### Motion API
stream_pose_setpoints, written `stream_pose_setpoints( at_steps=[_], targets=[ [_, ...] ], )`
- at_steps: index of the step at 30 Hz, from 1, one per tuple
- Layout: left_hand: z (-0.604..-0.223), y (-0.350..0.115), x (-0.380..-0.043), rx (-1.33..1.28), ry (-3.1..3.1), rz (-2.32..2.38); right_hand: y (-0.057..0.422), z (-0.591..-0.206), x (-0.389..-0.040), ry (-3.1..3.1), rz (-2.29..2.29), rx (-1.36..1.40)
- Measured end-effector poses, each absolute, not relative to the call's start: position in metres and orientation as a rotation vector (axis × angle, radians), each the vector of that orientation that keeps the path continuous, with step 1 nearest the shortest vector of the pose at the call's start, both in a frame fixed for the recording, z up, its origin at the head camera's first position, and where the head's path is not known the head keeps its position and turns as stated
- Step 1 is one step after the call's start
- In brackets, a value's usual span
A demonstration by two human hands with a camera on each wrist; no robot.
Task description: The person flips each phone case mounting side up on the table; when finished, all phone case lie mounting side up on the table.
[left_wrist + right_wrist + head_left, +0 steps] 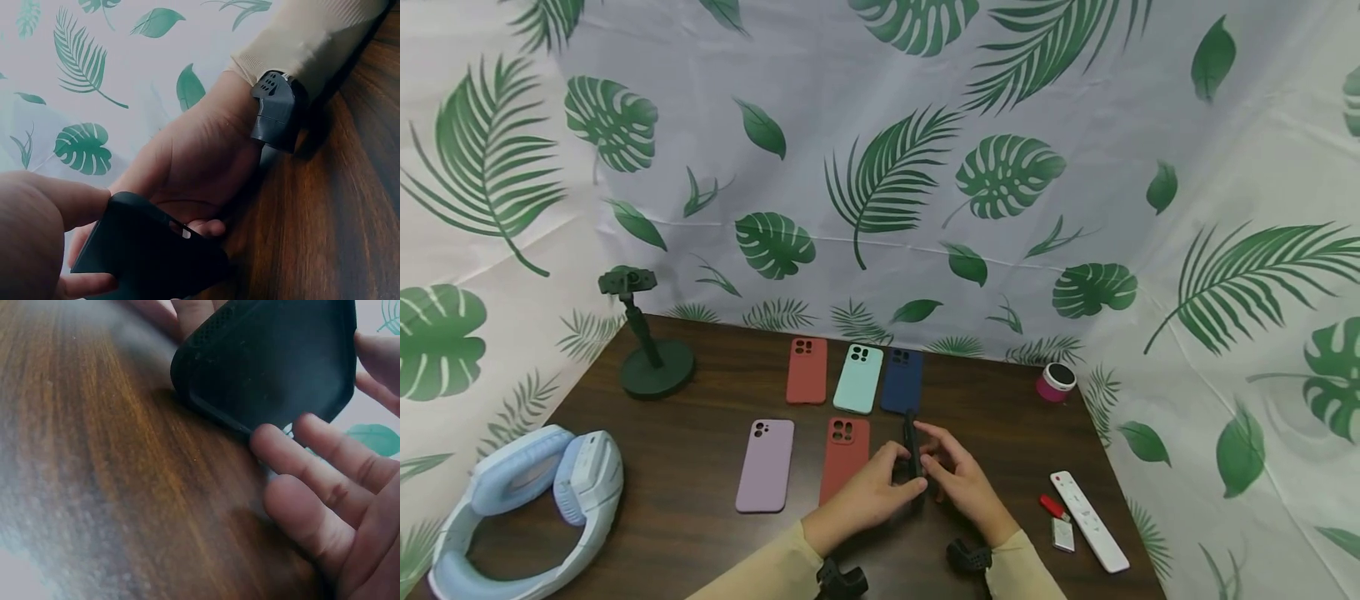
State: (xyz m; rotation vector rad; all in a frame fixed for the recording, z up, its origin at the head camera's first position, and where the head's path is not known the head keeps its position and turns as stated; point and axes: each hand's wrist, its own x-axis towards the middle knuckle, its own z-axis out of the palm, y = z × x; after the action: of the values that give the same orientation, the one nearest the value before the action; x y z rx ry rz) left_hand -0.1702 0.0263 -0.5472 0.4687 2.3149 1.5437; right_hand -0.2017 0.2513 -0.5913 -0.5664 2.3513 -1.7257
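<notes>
Both hands hold a black phone case (914,454) on edge above the table's front middle. My left hand (871,493) pinches it from the left, thumb on the near part. From the other side my right hand (961,482) grips it by the edges with thumb and fingers. In the left wrist view the case's dark flat face (150,250) and a small slot in its edge show. The right wrist view has the right fingertips (269,440) at the case's lower edge, beside a cutout. A red case (844,454) lies partly behind the left hand.
Farther back lie another red case (806,379), a mint case (858,382) and a navy case (902,383). A lilac case (765,467) is left of the hands. Headphones (602,533) and a webcam stand (657,371) are left; a remote (1090,523), red USB stick (1054,506) and pink-white round object (1056,383) right.
</notes>
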Motion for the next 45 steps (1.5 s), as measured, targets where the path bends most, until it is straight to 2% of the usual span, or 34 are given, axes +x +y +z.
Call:
stream_pose_setpoints(
  at_steps=[8, 20, 28, 33, 45],
  targets=[
    [-0.545, 0.026, -0.168, 0.445, 2.193, 1.665, 0.249, -0.592, -0.201, 2.392, -1.646, -0.511],
    [-0.536, 0.024, -0.168, 0.425, 2.189, 1.692, 0.251, -0.591, -0.204, 2.468, -1.603, -0.594],
    [-0.538, 0.025, -0.166, 0.393, 2.174, 1.679, 0.251, -0.596, -0.203, 2.502, -1.692, -0.379],
    [-0.538, 0.026, -0.167, 0.392, 2.216, 1.636, 0.247, -0.586, -0.201, 2.487, -1.736, -0.212],
    [-0.541, 0.024, -0.173, 0.503, 2.481, 1.429, 0.247, -0.594, -0.207, 2.599, -1.76, -0.143]
  ],
)
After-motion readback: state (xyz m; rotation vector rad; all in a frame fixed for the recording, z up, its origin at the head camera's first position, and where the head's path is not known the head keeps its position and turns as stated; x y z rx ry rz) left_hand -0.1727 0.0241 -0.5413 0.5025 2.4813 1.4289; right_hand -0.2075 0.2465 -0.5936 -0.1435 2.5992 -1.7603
